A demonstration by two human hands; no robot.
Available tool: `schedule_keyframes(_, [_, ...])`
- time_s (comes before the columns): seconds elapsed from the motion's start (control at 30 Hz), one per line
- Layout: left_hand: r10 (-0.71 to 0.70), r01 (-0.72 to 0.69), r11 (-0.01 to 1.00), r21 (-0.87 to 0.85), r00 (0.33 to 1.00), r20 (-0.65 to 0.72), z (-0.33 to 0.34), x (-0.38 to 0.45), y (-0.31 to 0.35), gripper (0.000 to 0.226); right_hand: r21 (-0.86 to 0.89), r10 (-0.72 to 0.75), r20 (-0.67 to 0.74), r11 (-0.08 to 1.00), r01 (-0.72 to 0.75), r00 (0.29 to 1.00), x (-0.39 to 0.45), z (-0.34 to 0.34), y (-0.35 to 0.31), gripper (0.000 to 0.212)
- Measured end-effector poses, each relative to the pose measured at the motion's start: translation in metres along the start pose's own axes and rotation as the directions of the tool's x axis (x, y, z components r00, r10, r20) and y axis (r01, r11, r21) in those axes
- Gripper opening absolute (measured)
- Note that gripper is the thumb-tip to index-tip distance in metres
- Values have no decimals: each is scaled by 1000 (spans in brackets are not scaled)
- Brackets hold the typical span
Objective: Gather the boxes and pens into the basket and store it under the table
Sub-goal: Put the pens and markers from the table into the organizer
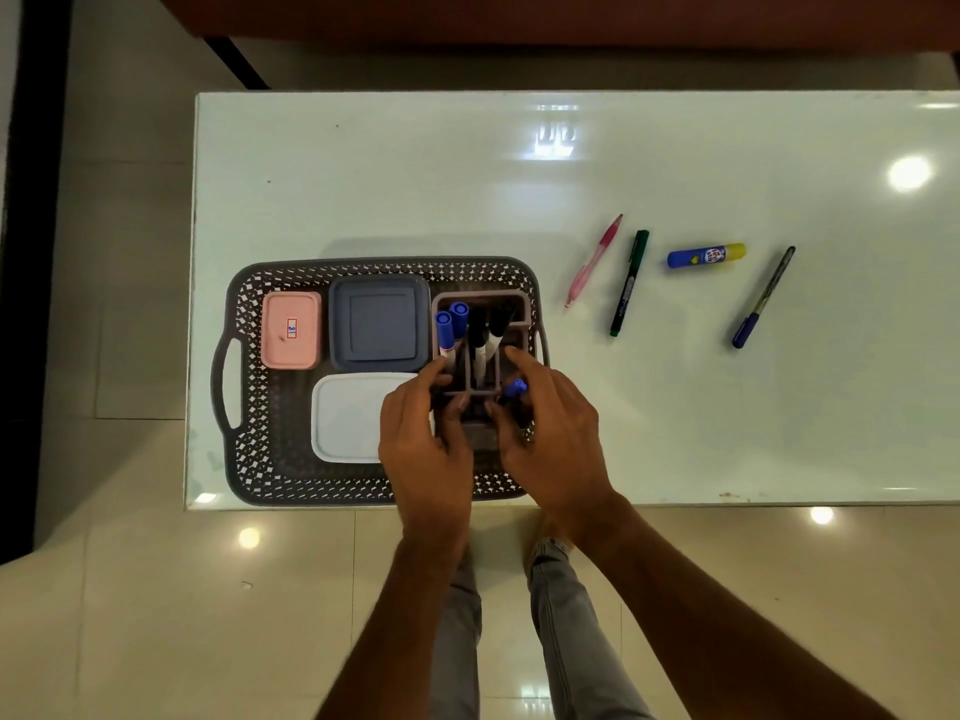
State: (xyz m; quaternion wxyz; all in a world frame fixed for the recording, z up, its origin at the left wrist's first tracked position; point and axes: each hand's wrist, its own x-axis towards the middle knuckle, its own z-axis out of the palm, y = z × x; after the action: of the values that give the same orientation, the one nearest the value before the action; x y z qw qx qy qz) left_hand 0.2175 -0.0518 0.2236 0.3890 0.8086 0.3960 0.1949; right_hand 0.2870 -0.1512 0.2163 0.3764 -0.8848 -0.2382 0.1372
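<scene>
Inside the grey perforated plastic basket (260, 449), both hands' fingers grip the compartmented grey pen holder (483, 304): left hand (423, 439), right hand (558, 439). Three lidded boxes lie alongside; four pens remain on the counter (415, 174).

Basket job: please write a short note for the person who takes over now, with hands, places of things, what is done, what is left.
Left hand: grips the near-left side of the pen holder in the basket.
Right hand: touches the holder's right side; a blue-capped marker is at its fingers, exact grip unclear.
Done: pink box, grey-blue box and white box lie in the basket; the holder stands there with markers.
Left: pink pen, green marker, glue stick and blue pen lie on the table to the right. Then store the basket under the table.
</scene>
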Motion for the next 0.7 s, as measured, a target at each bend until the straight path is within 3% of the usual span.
schedule_keyframes(0.17, [-1, 0, 1000, -3, 999, -50, -4, -1, 4, 44, 36, -33, -16, 999, 34, 999, -2, -9, -1, 61])
schedule_keyframes(0.3, [38, -42, 999, -14, 982, -185, -8, -3, 19, 44, 64, -87, -79, 994, 92, 993, -1, -25, 0, 62])
schedule_keyframes(0.43, [136, -154, 987, -40, 946, -295, -3, 1, 51, 30, 79, -113, -233, 988, 134, 966, 10, -51, 8, 43])
schedule_keyframes(0.57, [170, -216, 963, -162, 951, -258, 26, 9, 104, 28, 38, -52, -401, 997, 73, 915, 33, -83, 29, 25])
schedule_keyframes(0.7, [218, -238, 945, -225, 970, -110, 73, 18, 147, 25, 9, 41, -505, 999, -42, 862, 61, -112, 64, 18])
